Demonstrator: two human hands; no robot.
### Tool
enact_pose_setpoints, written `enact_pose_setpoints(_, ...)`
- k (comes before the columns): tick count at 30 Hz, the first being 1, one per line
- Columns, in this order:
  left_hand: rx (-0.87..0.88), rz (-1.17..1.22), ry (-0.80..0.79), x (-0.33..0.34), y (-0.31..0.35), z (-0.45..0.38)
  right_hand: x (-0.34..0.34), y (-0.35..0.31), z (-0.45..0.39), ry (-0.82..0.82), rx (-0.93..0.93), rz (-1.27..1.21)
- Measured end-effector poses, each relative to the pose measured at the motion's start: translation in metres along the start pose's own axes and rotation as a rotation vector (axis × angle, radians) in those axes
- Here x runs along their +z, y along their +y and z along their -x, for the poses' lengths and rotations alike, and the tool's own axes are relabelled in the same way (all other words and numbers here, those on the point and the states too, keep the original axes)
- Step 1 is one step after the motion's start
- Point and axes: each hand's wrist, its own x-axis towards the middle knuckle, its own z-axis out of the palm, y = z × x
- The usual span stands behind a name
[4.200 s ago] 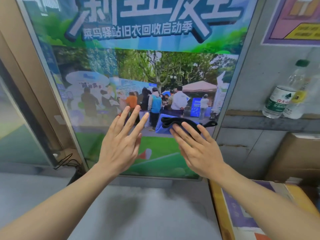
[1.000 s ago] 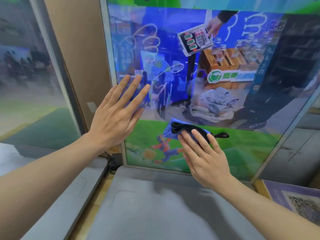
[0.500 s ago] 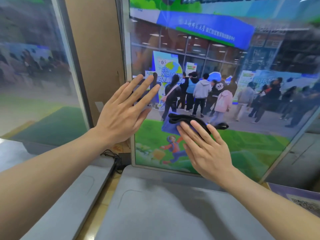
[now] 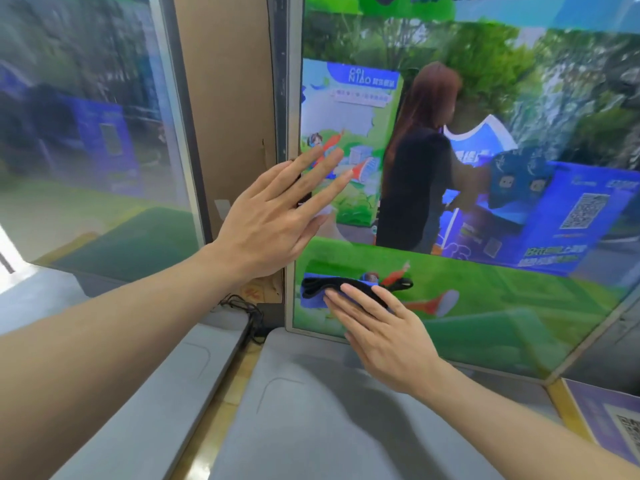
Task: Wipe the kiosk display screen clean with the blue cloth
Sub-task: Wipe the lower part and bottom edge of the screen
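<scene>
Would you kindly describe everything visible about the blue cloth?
The blue cloth is a small soft pad, seemingly folded, with a black band along its top and a black loop at its right end. It lies flat against the kiosk screen near the lower left corner, pressed by the right hand's straight fingers.

The right hand [image 4: 388, 334] presses the cloth [image 4: 318, 292] flat against the screen [image 4: 485, 289], lower centre. The left hand [image 4: 273, 220] spreads open at the screen's left edge.
</scene>
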Motion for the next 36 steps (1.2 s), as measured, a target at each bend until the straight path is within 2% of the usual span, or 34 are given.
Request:
enact_pose_setpoints(4,0.035,-0.029,0.051,-0.004,-0.009,-0.010,-0.013,0.007,-0.035,0.090,0.019,0.008)
enact_pose_setpoints(7,0.037,0.005,0.024,-0.005,-0.013,-0.018,-0.022,0.003,-0.066,0.139,0.076,0.021)
enact_pose_setpoints(12,0.007,0.015,0.042,-0.002,-0.010,-0.014,-0.012,-0.020,-0.068,0.141,0.122,0.011)
enact_pose_setpoints(15,-0.021,0.028,0.062,0.001,-0.003,-0.013,0.000,-0.030,-0.053,0.079,0.088,0.036)
enact_pose_setpoints(22,-0.057,0.048,0.075,0.002,0.005,-0.013,0.017,-0.036,0.006,-0.188,-0.080,0.024)
enact_pose_setpoints(25,-0.072,0.047,0.080,0.002,0.008,-0.012,0.016,-0.028,0.022,-0.227,-0.141,0.038)
enact_pose_setpoints(27,-0.089,0.047,0.093,0.002,0.011,-0.009,0.014,-0.022,0.023,-0.182,-0.112,0.028)
enact_pose_setpoints(32,-0.122,0.085,0.060,0.008,0.027,0.008,0.005,-0.003,0.010,0.093,0.100,0.014)
enact_pose_setpoints(36,-0.133,0.088,0.061,0.015,0.032,0.016,0.007,-0.003,0.013,0.120,0.160,0.049)
